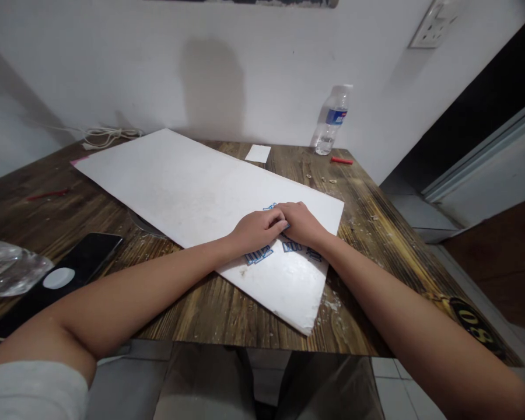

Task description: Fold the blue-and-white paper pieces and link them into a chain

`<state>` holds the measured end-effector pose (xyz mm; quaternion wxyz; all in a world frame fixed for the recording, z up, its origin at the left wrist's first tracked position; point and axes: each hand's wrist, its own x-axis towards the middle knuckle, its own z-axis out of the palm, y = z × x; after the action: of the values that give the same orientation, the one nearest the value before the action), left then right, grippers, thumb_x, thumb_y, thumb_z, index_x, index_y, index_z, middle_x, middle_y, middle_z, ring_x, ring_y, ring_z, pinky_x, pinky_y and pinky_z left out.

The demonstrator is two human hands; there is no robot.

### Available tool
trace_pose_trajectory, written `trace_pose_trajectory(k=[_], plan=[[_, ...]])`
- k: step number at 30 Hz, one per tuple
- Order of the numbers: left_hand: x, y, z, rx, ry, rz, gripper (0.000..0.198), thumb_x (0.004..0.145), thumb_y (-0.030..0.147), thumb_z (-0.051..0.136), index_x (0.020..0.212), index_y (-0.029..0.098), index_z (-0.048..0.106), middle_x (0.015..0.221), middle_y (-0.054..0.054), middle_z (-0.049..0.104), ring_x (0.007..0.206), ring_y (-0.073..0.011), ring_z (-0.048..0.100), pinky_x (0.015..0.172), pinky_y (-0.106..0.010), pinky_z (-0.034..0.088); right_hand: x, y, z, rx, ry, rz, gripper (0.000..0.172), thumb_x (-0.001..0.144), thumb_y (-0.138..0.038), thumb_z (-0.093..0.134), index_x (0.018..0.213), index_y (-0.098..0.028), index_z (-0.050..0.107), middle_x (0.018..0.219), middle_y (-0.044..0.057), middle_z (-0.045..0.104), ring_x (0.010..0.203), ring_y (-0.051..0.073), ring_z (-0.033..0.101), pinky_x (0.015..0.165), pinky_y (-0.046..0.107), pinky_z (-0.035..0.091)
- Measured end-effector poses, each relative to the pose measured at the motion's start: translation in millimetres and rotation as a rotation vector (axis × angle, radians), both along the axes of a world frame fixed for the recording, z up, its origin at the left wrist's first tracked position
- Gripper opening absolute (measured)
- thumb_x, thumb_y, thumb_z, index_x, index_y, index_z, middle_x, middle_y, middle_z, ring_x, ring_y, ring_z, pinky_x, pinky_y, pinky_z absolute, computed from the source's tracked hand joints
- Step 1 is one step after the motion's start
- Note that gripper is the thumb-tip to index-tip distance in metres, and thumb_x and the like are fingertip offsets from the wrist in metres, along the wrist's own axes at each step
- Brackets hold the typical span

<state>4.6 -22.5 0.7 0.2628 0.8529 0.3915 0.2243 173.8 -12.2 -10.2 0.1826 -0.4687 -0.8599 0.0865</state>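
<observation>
A long white board [175, 186] lies at a slant across the wooden table. Near its right end are blue-outlined pieces or markings [259, 255], partly covered by my hands. My left hand [259, 229] rests there with its fingers curled, its thumb against my right hand [301, 223]. The right hand is closed too, bent down over the board. The fingertips of both meet, and whatever is between or under them is too hidden to name.
At the back stand a plastic bottle [333, 119], a red object [342, 160], a white paper square [258, 153] and a white cable [109, 137]. On the left of the wooden table [227, 309] lie a black phone [91, 256], clear plastic [11, 268] and a red strip [47, 194].
</observation>
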Motion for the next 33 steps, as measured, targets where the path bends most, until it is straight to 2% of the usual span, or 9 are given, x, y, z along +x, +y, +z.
trace_pose_trajectory(k=[33], plan=[[-0.2,-0.5,1.1,0.007,0.018,0.004,0.020,0.093,0.036,0.045,0.088,0.021,0.057,0.082,-0.002,0.067,0.075,-0.0158,0.058,0.069,-0.032,0.038,-0.9,-0.5,0.6,-0.007,-0.018,-0.009,0.015,0.079,-0.018,0.049,0.088,-0.020,0.061,0.096,0.005,0.070,0.094,0.024,0.059,0.075,0.033,0.028]])
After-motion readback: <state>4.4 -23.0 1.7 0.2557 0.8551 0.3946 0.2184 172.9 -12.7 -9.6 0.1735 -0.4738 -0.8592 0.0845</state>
